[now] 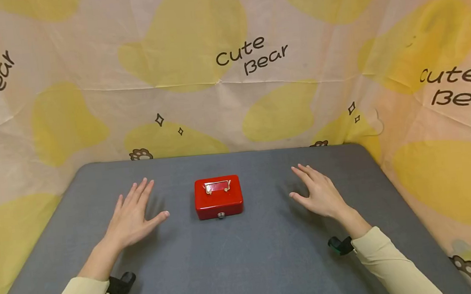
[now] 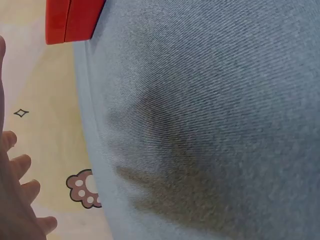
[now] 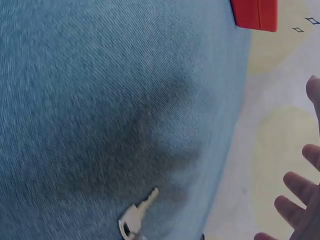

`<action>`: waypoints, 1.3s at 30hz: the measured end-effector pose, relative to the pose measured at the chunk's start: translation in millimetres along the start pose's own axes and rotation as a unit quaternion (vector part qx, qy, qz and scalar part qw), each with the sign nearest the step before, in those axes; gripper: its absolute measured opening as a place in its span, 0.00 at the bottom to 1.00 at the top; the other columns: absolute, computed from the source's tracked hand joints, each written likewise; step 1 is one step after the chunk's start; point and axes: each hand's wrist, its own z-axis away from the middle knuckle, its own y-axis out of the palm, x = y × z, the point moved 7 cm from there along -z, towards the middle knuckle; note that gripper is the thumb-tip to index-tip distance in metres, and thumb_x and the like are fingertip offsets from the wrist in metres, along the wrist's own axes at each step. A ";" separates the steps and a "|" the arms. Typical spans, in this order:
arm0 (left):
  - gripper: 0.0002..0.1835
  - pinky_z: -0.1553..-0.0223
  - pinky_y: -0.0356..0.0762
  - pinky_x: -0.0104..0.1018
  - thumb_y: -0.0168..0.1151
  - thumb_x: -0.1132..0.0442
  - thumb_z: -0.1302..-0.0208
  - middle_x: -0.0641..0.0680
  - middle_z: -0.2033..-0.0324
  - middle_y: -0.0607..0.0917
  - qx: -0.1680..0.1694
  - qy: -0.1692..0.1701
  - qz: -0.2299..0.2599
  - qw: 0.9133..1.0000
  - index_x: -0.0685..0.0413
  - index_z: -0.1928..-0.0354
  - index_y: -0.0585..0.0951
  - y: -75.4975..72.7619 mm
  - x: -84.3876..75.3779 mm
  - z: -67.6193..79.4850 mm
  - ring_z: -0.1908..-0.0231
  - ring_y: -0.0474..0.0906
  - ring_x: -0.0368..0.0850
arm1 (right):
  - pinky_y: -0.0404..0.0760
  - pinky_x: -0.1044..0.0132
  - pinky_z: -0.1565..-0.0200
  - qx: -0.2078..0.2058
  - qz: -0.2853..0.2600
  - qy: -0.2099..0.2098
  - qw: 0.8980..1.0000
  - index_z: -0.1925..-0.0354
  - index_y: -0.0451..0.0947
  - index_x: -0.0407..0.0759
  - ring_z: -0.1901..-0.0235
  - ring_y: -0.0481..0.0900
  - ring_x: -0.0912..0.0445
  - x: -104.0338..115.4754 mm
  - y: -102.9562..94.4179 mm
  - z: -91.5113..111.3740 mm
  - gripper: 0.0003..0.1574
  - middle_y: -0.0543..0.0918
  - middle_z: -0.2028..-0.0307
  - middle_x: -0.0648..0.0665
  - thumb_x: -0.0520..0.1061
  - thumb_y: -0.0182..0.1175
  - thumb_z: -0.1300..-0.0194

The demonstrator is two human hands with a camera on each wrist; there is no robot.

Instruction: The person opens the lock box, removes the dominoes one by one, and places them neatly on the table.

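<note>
Yellow-blotched fabric printed "Cute Bear" hangs behind and beside a gray table, where, in the head view, a red cash box sits toward the far edge, between my hands and touched by neither. My left hand and right hand hover over the table, fingers extended and spread, gripping nothing. Glossy and apparently metal, the box looks rigid, probably slick, and light if little is inside; I judge its side walls the surest two-handed hold, the silver handle on its lid the place for one hand, and the round lock a small part for fingertips. From the left wrist, one corner of the box shows at the top, well apart from my raised fingers. From the right wrist, another corner appears, and a small key lies on the table, likely light, stiff and easiest pinched by its broad end; what adjoins it is too cut off to name.
</note>
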 end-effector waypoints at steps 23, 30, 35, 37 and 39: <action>0.53 0.41 0.52 0.66 0.67 0.44 0.49 0.57 0.29 0.50 -0.023 -0.044 0.196 0.979 0.46 0.28 0.45 25.1 0.9 -0.9 0.32 0.48 0.61 | 0.66 0.47 0.40 0.017 -0.156 -0.014 0.987 0.31 0.55 0.45 0.36 0.62 0.46 47.4 42.0 -10.3 0.46 0.62 0.34 0.40 0.53 0.63 0.42; 0.54 0.40 0.53 0.64 0.68 0.45 0.49 0.57 0.29 0.50 -0.014 -0.066 0.231 0.971 0.46 0.28 0.45 32.7 -6.9 -6.0 0.33 0.50 0.61 | 0.67 0.50 0.40 0.016 -0.191 -0.015 0.981 0.31 0.56 0.45 0.37 0.64 0.48 62.6 56.6 -16.6 0.46 0.64 0.35 0.41 0.52 0.63 0.43; 0.53 0.40 0.53 0.64 0.67 0.45 0.49 0.58 0.29 0.51 -0.009 -0.076 0.242 0.967 0.45 0.28 0.45 39.5 -14.9 -8.8 0.33 0.51 0.62 | 0.67 0.52 0.40 0.025 -0.209 -0.003 0.978 0.31 0.55 0.47 0.38 0.66 0.49 70.1 67.7 -19.8 0.47 0.65 0.36 0.41 0.53 0.64 0.43; 0.54 0.39 0.53 0.64 0.68 0.45 0.50 0.58 0.30 0.52 -0.008 -0.079 0.250 0.965 0.45 0.28 0.46 44.1 -18.0 -9.8 0.33 0.52 0.61 | 0.67 0.52 0.40 0.027 -0.216 0.006 0.976 0.31 0.55 0.45 0.38 0.66 0.49 72.1 71.6 -20.9 0.47 0.65 0.36 0.41 0.52 0.64 0.43; 0.54 0.39 0.54 0.63 0.68 0.45 0.50 0.59 0.30 0.52 -0.004 -0.084 0.256 0.963 0.46 0.28 0.46 50.1 -20.6 -10.7 0.33 0.52 0.61 | 0.69 0.51 0.41 0.026 -0.224 0.013 0.974 0.32 0.56 0.44 0.39 0.67 0.48 74.1 74.5 -22.4 0.47 0.66 0.36 0.41 0.52 0.65 0.44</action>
